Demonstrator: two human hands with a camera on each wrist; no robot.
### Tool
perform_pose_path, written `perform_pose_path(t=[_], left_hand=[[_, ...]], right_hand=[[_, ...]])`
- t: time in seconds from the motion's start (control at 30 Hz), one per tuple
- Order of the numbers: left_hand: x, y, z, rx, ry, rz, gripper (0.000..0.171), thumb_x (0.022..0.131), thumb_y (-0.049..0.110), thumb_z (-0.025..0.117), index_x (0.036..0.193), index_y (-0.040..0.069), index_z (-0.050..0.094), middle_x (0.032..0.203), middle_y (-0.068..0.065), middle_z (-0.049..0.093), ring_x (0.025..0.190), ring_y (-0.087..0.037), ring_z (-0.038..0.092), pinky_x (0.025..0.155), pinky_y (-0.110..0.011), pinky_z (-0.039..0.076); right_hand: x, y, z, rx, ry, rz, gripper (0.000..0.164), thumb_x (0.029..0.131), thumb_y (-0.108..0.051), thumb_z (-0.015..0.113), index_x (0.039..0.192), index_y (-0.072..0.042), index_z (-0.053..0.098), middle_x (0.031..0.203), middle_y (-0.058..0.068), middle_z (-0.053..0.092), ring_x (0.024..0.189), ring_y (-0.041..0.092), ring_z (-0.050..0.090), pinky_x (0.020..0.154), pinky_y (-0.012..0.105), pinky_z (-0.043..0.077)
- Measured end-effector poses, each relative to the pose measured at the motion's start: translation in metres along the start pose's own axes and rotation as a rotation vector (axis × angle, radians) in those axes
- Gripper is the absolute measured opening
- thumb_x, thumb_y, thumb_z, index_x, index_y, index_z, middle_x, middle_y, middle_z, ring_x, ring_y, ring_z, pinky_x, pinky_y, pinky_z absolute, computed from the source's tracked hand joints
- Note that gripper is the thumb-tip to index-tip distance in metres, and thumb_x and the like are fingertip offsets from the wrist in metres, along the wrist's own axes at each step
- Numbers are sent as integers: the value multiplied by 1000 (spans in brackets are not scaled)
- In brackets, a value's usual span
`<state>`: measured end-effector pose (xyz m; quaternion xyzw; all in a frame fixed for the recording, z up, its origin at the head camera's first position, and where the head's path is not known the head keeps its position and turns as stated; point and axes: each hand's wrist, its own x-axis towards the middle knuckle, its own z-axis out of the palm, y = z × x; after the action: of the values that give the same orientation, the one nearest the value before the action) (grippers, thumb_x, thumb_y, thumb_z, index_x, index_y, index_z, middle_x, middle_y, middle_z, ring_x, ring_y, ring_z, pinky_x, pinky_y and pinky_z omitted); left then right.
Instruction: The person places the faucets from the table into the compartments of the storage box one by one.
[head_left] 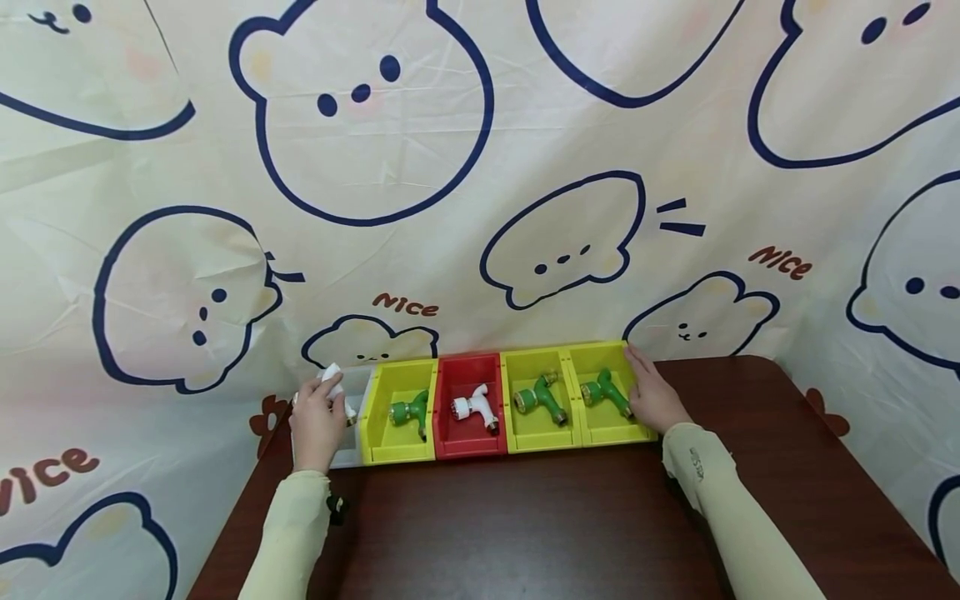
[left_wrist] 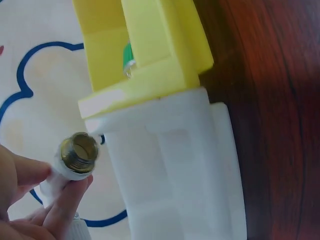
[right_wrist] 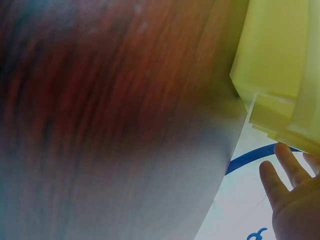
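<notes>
My left hand point(head_left: 317, 429) pinches a white plastic tap point(left_wrist: 56, 186) between thumb and fingers. Its brass threaded end faces the left wrist camera. The tap is held at the white bin point(left_wrist: 187, 165), the leftmost of a row; in the left wrist view it appears beside the bin's rim. My right hand point(head_left: 656, 393) lies at the outer right side of the rightmost yellow bin point(head_left: 603, 436), its fingers extended against the bin. A green tap point(head_left: 606, 392) lies in that bin. The palm side shows in the right wrist view.
Rightward from the white bin come a yellow bin point(head_left: 377, 448) with a green tap point(head_left: 409, 412), a red bin point(head_left: 454, 444) with a white tap point(head_left: 476, 407), and another yellow bin point(head_left: 528, 437) with a green tap point(head_left: 542, 400). A printed curtain point(head_left: 420, 250) hangs behind the dark wooden table point(head_left: 510, 517).
</notes>
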<state>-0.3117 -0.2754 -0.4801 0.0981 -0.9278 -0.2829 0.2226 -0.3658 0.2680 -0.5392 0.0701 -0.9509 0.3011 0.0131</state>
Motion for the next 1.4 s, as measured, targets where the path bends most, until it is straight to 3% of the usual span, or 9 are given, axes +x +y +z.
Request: perform_pose_path(t=[0.27,0.6,0.97,1.4], left_hand=[[6,-11,8,22,-83,-56,41,105,12,56,146,6,59,145,-31,49,124,-50,52,101,-65,49],[8,-22,23,34,-92,-56,40,104,9,57,143,2,60,140,-32,52,128,-50,51,110,-68,38],[8,-27,28,34,-171,-55,41,105,9,56,144,-1,58,137,-33,52,120,-49,58,99,-61,49],[8,-28,30,13,-252,-68,40,105,8,55,144,-2,58,137,-33,51,123,-51,53,102,-62,47]], right_hand=[[0,-1,-1,-4,3,-1,69,103,-3,38,167,-8,12,176,10,5,157,44,20,121,63,28],[1,-2,2,10,15,-15,68,103,-3,37,166,-7,15,175,10,8,157,43,20,120,62,30],[0,-1,3,-25,36,-38,70,101,0,37,166,-6,15,174,14,11,156,44,22,119,62,33],[-1,1,3,-23,36,-37,69,100,0,37,166,-5,15,174,15,12,156,44,22,120,62,32]])
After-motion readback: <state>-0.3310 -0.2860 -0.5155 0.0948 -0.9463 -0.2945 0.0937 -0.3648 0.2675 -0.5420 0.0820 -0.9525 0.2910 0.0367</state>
